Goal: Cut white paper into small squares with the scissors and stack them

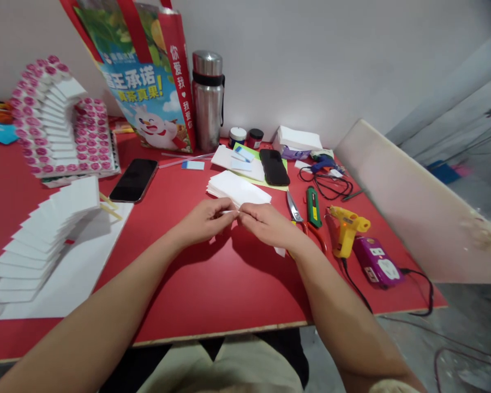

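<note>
Over the middle of the red table (pixel 204 289), my left hand (pixel 204 222) and my right hand (pixel 270 225) meet at the fingertips. Both are closed in a pinch on a thin white paper piece (pixel 230 212), mostly hidden by the fingers. Just beyond them lies a stack of white paper (pixel 241 188). A pale scrap shows under my right wrist. To the right of that hand are scissors (pixel 295 208) with red-orange handles, a green utility knife (pixel 313 206) and a yellow glue gun (pixel 347 229) with an orange light lit.
At left, fanned white folded pieces (pixel 45 240) stand on a white board (pixel 85 273), near a pink-and-white paper model (pixel 92 136) and a phone (pixel 133 180). Behind stand a printed bag (pixel 147 87) and a steel flask (pixel 208 103). A purple power strip (pixel 378 262) trails cords at right.
</note>
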A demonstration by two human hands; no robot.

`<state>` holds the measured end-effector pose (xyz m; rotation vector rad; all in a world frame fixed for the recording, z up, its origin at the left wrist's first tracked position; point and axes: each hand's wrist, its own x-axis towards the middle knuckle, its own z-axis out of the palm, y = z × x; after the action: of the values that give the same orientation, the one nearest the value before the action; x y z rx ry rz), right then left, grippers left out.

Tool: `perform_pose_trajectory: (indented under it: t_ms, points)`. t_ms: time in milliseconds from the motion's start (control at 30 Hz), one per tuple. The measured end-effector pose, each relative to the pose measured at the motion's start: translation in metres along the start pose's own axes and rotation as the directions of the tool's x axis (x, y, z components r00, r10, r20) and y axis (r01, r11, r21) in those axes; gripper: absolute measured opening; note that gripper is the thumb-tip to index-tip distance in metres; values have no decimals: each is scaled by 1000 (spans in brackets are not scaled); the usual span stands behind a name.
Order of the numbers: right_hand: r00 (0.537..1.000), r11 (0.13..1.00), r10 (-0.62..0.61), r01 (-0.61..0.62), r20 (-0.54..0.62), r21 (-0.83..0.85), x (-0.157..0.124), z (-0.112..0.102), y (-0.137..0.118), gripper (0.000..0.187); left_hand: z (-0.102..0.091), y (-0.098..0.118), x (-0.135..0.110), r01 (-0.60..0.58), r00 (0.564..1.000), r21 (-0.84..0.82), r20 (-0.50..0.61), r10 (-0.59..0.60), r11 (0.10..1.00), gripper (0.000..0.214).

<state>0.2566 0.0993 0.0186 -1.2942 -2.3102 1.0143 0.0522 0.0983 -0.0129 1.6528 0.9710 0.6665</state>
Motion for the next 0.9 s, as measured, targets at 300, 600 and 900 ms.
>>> perform_pose_trajectory:
  t_ms: [300,600,900]
  points:
    - [982,946,137,-168,127,277,2,0,7,23,-4,-3,1,-280,960,440,121,252,854,26]
    - [909,542,280,-415,308,731,8,2,0,21,3,1,1,-270,883,883,68,465,384,22]
    - [971,786,227,-232,82,573,5,4,2,21,7,2,1,-160,963,513,-105,247,844,18]
